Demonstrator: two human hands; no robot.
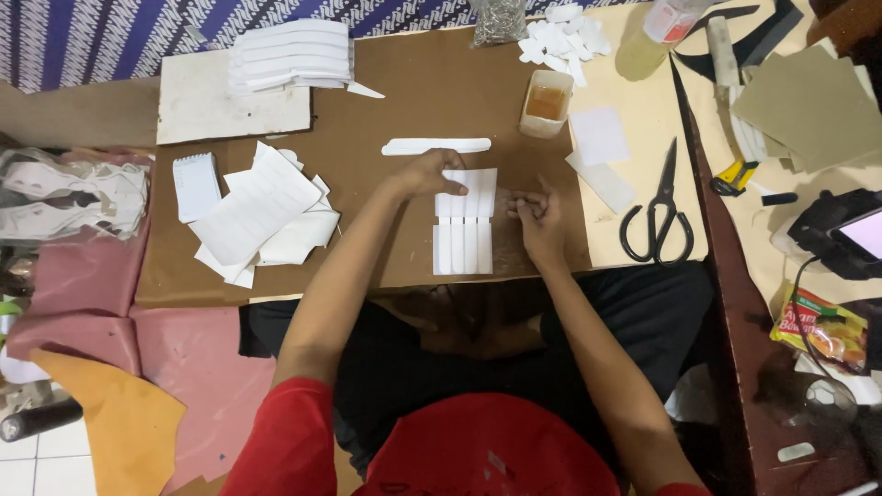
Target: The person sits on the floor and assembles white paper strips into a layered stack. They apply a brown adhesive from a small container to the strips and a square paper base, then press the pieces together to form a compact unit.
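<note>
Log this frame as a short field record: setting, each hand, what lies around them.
setting: brown board used as a work surface, seen from above
left hand: resting on the top edge of the white strip piece
right hand: fingers pinched together just right of the strips; whether it holds something is too small to tell
above hands: long white strip, cup of amber liquid
left of hands: pile of white cut sheets
right of hands: black scissors
</note>
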